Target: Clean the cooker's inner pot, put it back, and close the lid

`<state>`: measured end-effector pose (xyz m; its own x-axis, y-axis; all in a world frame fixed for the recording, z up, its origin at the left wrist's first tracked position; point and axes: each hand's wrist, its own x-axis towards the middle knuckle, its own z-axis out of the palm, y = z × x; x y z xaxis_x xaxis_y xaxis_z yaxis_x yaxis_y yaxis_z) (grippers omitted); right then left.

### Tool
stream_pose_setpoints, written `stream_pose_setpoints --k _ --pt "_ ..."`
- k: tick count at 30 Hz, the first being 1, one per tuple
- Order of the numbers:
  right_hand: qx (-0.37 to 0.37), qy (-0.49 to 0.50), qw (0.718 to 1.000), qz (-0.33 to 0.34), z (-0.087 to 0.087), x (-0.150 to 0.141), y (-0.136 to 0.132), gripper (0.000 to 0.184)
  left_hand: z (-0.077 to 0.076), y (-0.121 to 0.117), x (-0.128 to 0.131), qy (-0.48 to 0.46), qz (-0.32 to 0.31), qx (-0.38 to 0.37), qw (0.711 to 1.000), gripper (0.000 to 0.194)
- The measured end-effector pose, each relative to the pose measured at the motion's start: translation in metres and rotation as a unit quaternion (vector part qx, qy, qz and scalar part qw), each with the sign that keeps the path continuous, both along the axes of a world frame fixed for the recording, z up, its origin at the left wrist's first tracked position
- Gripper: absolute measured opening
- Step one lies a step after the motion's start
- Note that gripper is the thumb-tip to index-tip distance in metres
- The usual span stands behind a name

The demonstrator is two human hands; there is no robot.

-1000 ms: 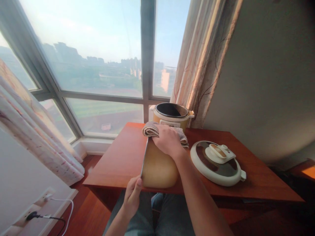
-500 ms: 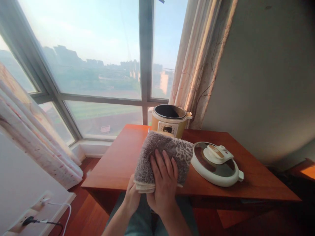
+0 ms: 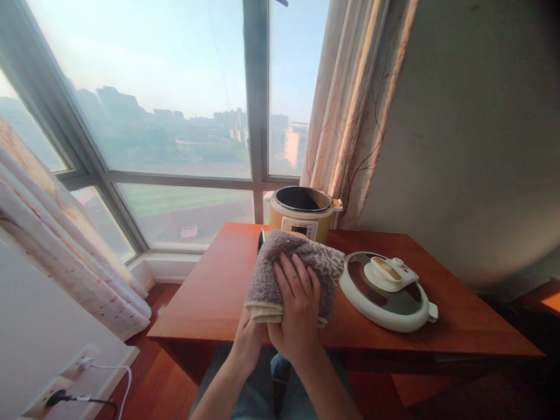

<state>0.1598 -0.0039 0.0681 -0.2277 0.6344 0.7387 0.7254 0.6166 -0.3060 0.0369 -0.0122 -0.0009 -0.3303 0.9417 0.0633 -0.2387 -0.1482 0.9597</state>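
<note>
A person seated at the near edge of a red-brown worktop (image 3: 210, 291) presses a grey towel (image 3: 286, 265) over an inner pot, of which only a sliver of metal rim (image 3: 261, 238) shows at the towel's far left corner. The right hand (image 3: 297, 303) lies flat on the cloth with fingers spread, pushing it against the pot; the left hand (image 3: 249, 341) is mostly hidden beneath the towel's lower edge, apparently cupping the pot from below, though its grip cannot be made out. A second ago the golden pot stood uncovered on the near edge with the towel bunched on top; now the cloth is drawn down over the side facing the camera, and since half a second ago the right hand has slid slightly up it. That suggests the wiping has moved to the pot's outer wall. The cooker body (image 3: 303, 216) stands open at the far edge, and its lid (image 3: 387, 291) rests toward the right.
</note>
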Motion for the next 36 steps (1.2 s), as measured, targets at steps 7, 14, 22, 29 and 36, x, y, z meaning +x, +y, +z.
stream_pose_setpoints --k 7,14,22,29,36 --pt "-0.147 -0.119 0.982 0.004 0.084 0.0 0.074 0.044 0.042 0.0 0.013 0.051 -0.072 -0.018 0.996 0.058" --pt "-0.249 -0.179 0.952 -0.01 0.108 -0.022 0.132 0.036 0.013 0.016 -0.005 0.159 -0.041 0.058 0.985 0.061" --pt "-0.268 -0.189 0.945 -0.016 0.106 -0.031 0.15 0.04 -0.035 0.022 -0.024 0.268 -0.044 0.138 0.953 0.066" --pt "-0.16 -0.147 0.976 -0.005 0.093 -0.018 0.116 0.039 -0.036 0.012 -0.02 0.294 -0.063 0.164 0.94 0.064" --pt "-0.051 -0.1 0.993 0.042 0.055 0.0 0.075 0.063 -0.041 0.009 -0.019 0.304 -0.052 0.155 0.939 0.062"
